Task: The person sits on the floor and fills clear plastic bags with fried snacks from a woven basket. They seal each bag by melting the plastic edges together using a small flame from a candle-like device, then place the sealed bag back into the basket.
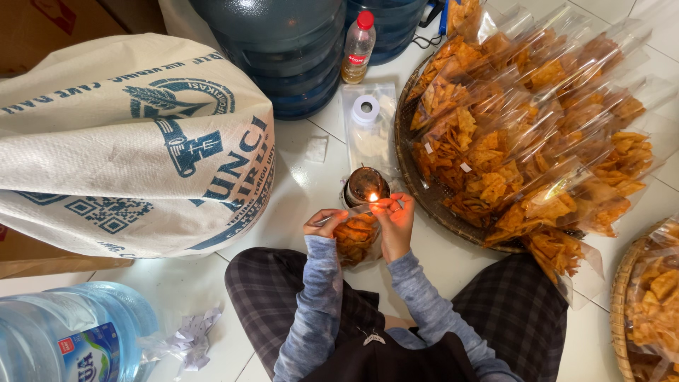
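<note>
Flame (373,197) burned just beyond our hands; left hand (325,222) and right hand (396,212) pinched the chip bag (355,237) top stretched sideways between them.

Head-worn view, steeply downward, close.

Right basket (621,297) cut by edge; water jug (71,332) too.

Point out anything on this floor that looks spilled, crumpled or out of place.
Little stands out. A crumpled scrap of white paper lies loose on the tiles beside the water jug, and a small white square scrap lies alone near the big sack. No chips appear spilled. Both hands hold a chip bag at a small flame.
</note>
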